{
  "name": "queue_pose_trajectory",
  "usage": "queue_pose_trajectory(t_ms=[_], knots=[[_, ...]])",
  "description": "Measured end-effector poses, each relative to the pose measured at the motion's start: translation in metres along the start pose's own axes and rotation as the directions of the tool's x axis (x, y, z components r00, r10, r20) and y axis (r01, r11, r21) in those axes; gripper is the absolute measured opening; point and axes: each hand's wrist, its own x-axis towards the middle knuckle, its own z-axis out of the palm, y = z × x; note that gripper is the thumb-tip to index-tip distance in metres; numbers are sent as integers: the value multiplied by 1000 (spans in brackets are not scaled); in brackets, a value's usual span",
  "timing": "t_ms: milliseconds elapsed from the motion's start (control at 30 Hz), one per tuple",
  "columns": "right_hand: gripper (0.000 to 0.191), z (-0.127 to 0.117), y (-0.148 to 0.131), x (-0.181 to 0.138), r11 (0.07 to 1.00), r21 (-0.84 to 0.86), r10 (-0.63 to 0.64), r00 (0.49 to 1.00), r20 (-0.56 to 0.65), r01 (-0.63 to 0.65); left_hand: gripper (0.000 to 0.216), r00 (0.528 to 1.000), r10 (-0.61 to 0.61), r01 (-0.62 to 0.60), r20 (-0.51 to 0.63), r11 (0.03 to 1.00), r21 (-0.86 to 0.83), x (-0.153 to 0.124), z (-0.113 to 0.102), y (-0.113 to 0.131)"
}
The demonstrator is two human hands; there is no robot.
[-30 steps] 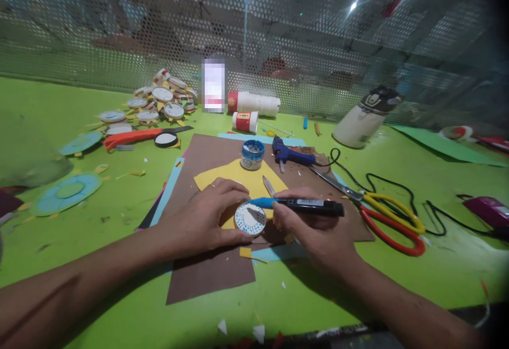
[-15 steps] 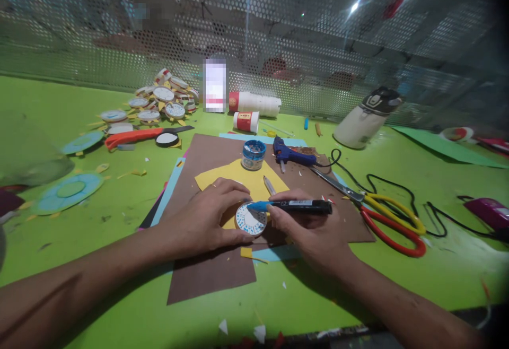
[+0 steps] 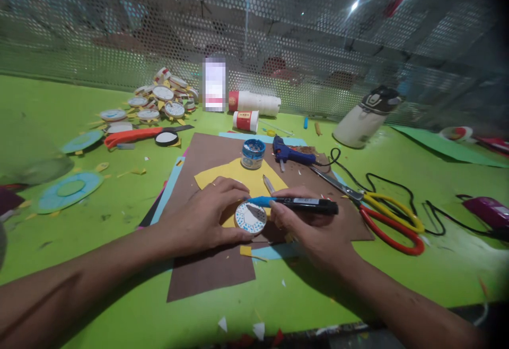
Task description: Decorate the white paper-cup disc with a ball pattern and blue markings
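Note:
Between thumb and fingers, my left hand [image 3: 210, 214] grips a small round white disc [image 3: 251, 220] marked with blue dots and thin dark lines. In my right hand [image 3: 308, 227] is a black marker pen [image 3: 304, 205] with a blue front end, its tip at the disc's upper edge; I cannot tell whether it touches. Yellow paper [image 3: 226, 174] and brown sheets [image 3: 212, 277] lie beneath. Just beyond my hands are an open jar of blue paint [image 3: 253, 154] and a pencil-like stick [image 3: 268, 183].
A blue glue gun [image 3: 292, 153] and red-yellow scissors [image 3: 392, 227] lie to the right. Far left are piled paper discs [image 3: 163, 93] and an orange-handled cutter [image 3: 135, 137]. Behind stand a phone [image 3: 214, 84], paper cups [image 3: 245, 121] and a white bottle [image 3: 363, 121]. Mesh [image 3: 246, 36] borders the table.
The marker has shifted slightly up and right across the disc, its tip moving toward the upper rim. My left hand keeps its hold on the disc.

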Motion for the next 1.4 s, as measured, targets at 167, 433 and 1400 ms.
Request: queue_pose_trajectory(t_ms=[167,433,1400], knots=[[18,-4,-2,-1,1000,-16,9,1000,-11,-9,52,1000,-2,2,-9,1000,-5,-1,0,0],[16,1,0,-2,1000,-13,3,1000,11,-2,49,1000,24,-24,-17,1000,-6,0,1,-1],[13,6,-4,-3,997,75,17,994,110,-26,48,1000,25,-25,-11,1000,3,0,1,1]])
